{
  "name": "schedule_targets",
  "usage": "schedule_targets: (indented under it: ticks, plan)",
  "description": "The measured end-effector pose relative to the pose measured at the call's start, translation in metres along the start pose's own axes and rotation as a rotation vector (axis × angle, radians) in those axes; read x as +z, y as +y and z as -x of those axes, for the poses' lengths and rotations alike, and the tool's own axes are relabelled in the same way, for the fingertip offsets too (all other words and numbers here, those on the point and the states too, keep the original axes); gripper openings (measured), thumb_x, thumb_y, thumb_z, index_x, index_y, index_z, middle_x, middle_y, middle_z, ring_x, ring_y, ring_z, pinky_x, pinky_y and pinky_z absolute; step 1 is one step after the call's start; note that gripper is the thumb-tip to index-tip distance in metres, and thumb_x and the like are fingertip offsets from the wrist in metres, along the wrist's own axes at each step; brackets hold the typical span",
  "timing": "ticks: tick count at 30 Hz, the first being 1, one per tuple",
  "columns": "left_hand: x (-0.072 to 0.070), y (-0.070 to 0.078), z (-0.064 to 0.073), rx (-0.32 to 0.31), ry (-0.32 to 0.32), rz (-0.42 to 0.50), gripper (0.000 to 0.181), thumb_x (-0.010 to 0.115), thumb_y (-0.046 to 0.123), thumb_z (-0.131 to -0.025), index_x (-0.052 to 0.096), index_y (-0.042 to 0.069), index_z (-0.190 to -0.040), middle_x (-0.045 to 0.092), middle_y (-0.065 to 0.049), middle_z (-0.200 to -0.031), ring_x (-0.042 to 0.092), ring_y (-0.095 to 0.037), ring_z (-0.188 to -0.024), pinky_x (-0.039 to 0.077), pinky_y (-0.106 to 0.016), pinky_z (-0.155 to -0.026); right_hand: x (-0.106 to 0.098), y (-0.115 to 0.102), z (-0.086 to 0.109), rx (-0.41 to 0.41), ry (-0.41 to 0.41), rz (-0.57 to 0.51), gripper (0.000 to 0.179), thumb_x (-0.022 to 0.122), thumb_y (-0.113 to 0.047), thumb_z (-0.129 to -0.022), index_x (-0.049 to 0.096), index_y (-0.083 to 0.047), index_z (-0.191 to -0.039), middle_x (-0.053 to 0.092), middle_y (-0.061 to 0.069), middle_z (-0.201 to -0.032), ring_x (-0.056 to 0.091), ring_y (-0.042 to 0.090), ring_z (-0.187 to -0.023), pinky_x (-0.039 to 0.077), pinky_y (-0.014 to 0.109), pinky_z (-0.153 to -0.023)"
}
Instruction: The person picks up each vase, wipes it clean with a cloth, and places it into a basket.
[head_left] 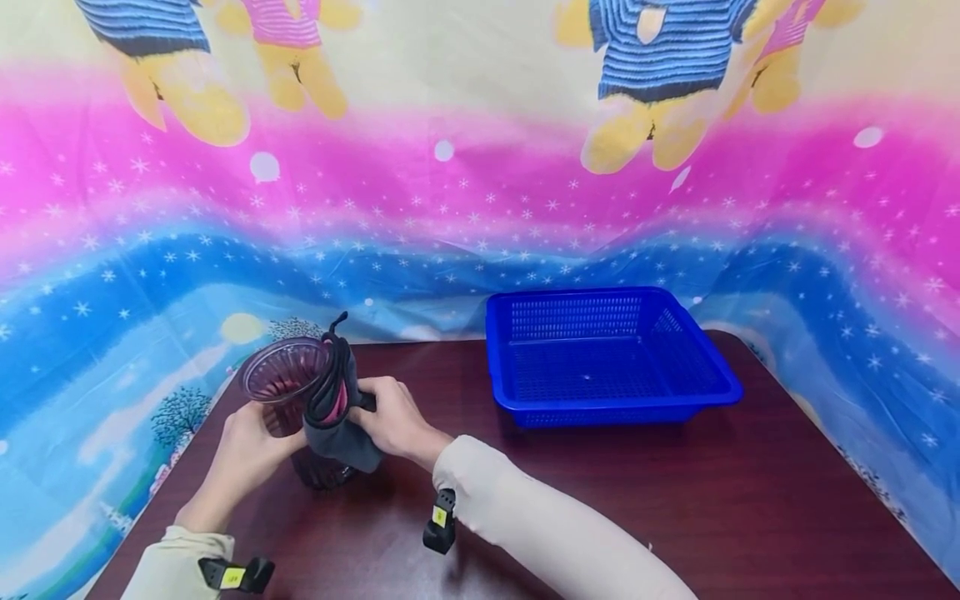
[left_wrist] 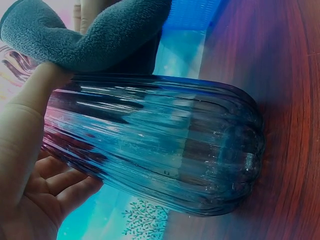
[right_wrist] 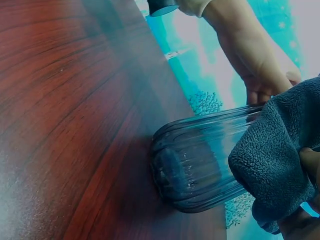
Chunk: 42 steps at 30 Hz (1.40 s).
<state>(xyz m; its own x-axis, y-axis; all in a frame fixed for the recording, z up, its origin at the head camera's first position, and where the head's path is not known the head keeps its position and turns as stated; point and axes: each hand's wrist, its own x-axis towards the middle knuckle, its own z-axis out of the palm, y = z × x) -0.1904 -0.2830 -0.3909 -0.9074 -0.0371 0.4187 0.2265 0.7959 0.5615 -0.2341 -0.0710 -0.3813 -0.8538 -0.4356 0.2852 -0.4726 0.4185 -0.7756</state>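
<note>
Before the snowflake backdrop [head_left: 450,200] facing me, the left hand [head_left: 243,454] is gripping a ribbed vase [left_wrist: 165,145] on the counter [head_left: 750,500], seemingly steadying it, while the right hand [head_left: 393,417] is holding gray cloth [head_left: 341,446] against its side.

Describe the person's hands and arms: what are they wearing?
The left hand and right hand are bare. The left sleeve and right sleeve are pale cream, reaching the wrists. By each wrist is a black device with a yellow label, its print unreadable.
</note>
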Motion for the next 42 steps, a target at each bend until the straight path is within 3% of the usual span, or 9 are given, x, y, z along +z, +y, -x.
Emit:
schedule_targets:
  ticks: [8,15,21,27,42]
  plan:
    - [0.001,-0.001,0.000,-0.005,-0.002,0.000,0.050,0.083,0.023,-0.079,0.065,-0.001,-0.119,0.074,-0.027,-0.107,0.074,-0.040,-0.096,0.054,-0.023,-0.075,0.005,0.011,0.003,-0.006,-0.012,0.034,0.019,0.073,-0.017,-0.093,0.077,-0.016,-0.111,0.078,-0.003,-0.103,0.064,0.000,-0.088,0.048,0.012,-0.073]
    - [0.003,0.000,0.000,-0.021,-0.018,0.002,0.052,0.082,0.026,-0.081,0.064,-0.002,-0.121,0.073,-0.029,-0.111,0.073,-0.043,-0.099,0.060,-0.044,-0.080,0.009,0.023,0.010,0.024,-0.035,0.018,0.019,0.073,-0.018,-0.093,0.076,-0.016,-0.112,0.077,-0.003,-0.104,0.064,0.000,-0.086,0.049,0.013,-0.074]
    - [0.002,0.002,0.000,-0.052,-0.039,0.007,0.055,0.082,0.033,-0.082,0.064,-0.002,-0.121,0.073,-0.028,-0.110,0.074,-0.041,-0.099,0.056,-0.032,-0.076,0.016,0.034,0.016,0.032,-0.047,0.043,0.021,0.074,-0.019,-0.093,0.076,-0.015,-0.114,0.077,-0.002,-0.107,0.064,0.000,-0.089,0.048,0.014,-0.075]
    - [0.001,0.003,0.000,-0.071,-0.048,0.008,0.058,0.082,0.037,-0.083,0.064,-0.002,-0.121,0.073,-0.029,-0.111,0.073,-0.041,-0.101,0.056,-0.035,-0.078,0.021,0.045,0.019,0.010,-0.047,0.100,0.023,0.076,-0.015,-0.089,0.077,-0.013,-0.112,0.078,-0.002,-0.103,0.062,0.000,-0.087,0.047,0.013,-0.075]
    - [0.001,0.000,0.000,-0.051,-0.028,0.008,0.056,0.082,0.034,-0.082,0.064,-0.003,-0.120,0.072,-0.030,-0.111,0.073,-0.043,-0.101,0.056,-0.032,-0.079,0.029,0.063,0.023,0.061,-0.107,0.145,0.016,0.077,-0.010,-0.085,0.077,-0.010,-0.102,0.072,-0.003,-0.081,0.053,0.002,-0.071,0.044,0.015,-0.066]
